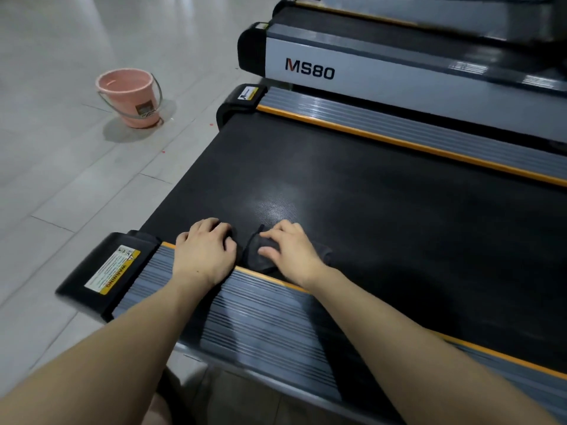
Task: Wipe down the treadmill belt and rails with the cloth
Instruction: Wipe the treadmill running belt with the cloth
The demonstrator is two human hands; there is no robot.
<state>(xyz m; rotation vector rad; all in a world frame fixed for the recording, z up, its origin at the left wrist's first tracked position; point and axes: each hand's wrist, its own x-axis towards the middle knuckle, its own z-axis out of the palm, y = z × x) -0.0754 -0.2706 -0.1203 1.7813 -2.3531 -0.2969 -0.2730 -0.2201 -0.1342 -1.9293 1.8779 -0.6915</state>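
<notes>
Two hands: both reach across the near rail onto the black treadmill belt, low in the view at about 6 o'clock.
Left hand: palm down, fingers curled at the belt's near edge; whether they grip an end of the dark cloth is hard to tell against the black belt.
Right hand: palm down on the cloth, fingers bent and pressing into it, thumb toward the left hand.
Cloth: dark, bunched, lying on the belt just beside the orange strip, between the two hands and under the right one.
Near rail: grey and ribbed, running from 9 o'clock to 4 o'clock beneath both forearms.
Warning label: yellow and white, on the black end cap at 8 o'clock.
Far rail: grey with an orange edge, at 1 o'clock beyond the belt.
Bucket: pink, with a metal handle, standing on the tiled floor at 10 o'clock, well apart from the treadmill.
Neighbouring treadmill: at 12 o'clock, marked MS80.
</notes>
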